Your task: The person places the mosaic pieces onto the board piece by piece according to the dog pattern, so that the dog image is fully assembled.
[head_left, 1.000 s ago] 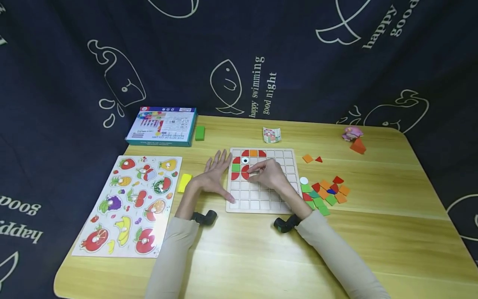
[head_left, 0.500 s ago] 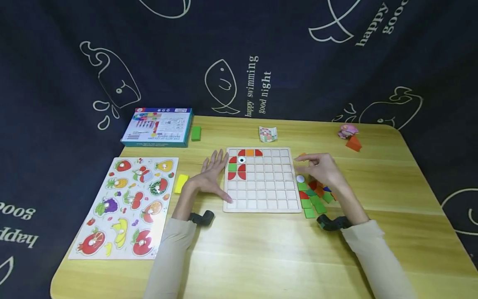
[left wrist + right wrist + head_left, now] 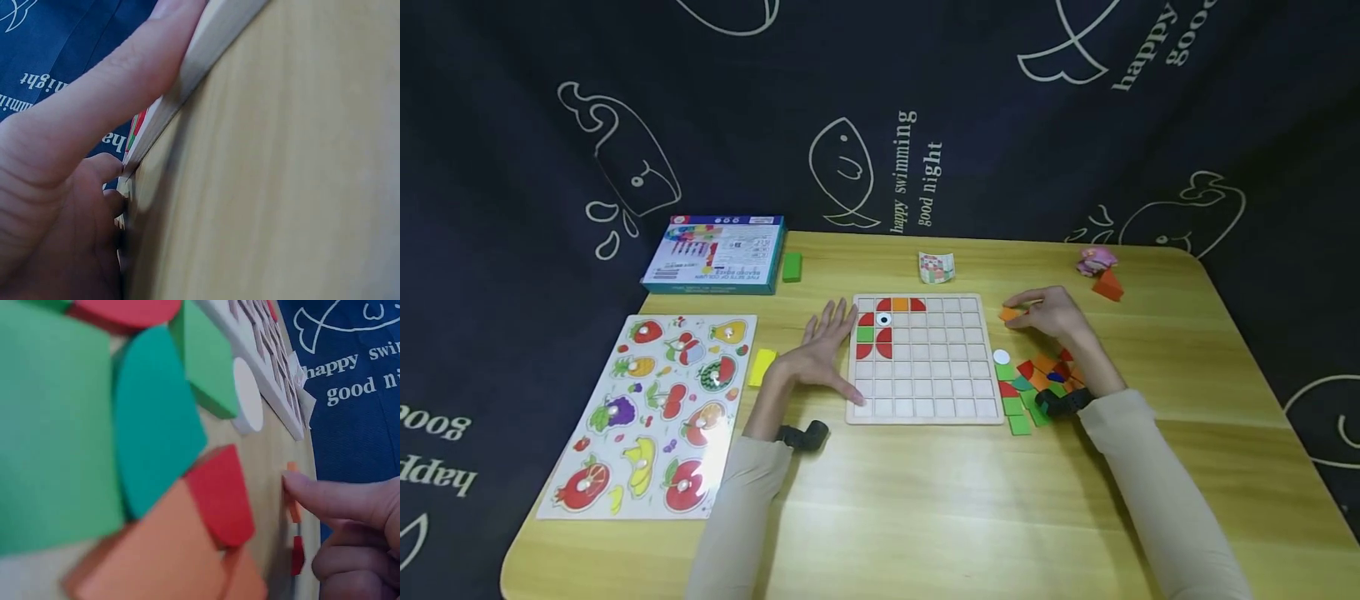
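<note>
My left hand [image 3: 817, 357] lies with spread, straight fingers along the left edge of the wooden grid board [image 3: 928, 387]; its thumb rests on the lower left corner. In the board's upper left squares sit several red quarter-circle tiles [image 3: 883, 336], an orange square, a green square tile [image 3: 865, 334] and a white eye tile [image 3: 883, 319]. Right of the board, my right hand [image 3: 1051, 313] pinches an orange square tile [image 3: 1011, 314] between thumb and forefinger. The right wrist view shows the thumb against that orange tile [image 3: 292, 509], with a small red tile [image 3: 298, 555] beside it.
Loose green, orange, red and teal tiles [image 3: 1019, 425] lie right of the board, with a white round tile [image 3: 1002, 357]. A pattern card [image 3: 936, 267] lies behind it. A fruit puzzle [image 3: 651, 417], a box [image 3: 713, 255] and a yellow block [image 3: 762, 367] stand left.
My right hand has left the red quarter-circle tile on the board, moved right past the board's edge, and taken hold of the orange square tile. The left hand has stayed at the board.
</note>
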A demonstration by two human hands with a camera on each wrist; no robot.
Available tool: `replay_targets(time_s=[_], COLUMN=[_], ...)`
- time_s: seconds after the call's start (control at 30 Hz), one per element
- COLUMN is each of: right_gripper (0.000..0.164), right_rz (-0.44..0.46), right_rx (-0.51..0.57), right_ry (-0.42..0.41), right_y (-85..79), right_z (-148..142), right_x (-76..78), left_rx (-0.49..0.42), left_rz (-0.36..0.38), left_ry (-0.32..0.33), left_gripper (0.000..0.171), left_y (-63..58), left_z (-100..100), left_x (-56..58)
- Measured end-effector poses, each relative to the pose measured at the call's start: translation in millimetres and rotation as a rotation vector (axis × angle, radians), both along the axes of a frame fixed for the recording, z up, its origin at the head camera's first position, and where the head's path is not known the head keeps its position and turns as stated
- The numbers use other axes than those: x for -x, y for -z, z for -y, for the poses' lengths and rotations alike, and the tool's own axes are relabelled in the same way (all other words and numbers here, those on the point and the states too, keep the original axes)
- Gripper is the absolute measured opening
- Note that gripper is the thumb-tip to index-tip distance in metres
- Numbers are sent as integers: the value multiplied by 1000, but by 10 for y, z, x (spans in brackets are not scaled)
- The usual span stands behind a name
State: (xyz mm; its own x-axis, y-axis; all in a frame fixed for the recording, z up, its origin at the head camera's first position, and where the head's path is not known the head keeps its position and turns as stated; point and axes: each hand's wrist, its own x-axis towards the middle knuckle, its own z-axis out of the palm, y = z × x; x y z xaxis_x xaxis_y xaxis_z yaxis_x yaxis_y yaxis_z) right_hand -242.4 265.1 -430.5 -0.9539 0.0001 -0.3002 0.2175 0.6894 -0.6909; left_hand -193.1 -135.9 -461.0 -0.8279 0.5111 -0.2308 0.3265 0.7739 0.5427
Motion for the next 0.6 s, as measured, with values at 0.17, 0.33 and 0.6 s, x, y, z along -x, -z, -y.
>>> replay_targets(time_s=[0.17, 0.33, 0.6], right_gripper=[44, 40, 36], right_rz=[4, -1, -10], right_rx=[-55, -88, -32], right_ry=[8, -9, -38], right_y=[-54, -43, 20], right_z=[0, -21, 6], right_x=[-57, -76, -23], left_rx=[-1, 8, 4], left_rz=[8, 17, 13], left_ry=[0, -5, -10], left_gripper=[151, 150, 151], left_y=[-6, 1, 0], left_z=[-20, -24, 1], left_x=[-3, -8, 2])
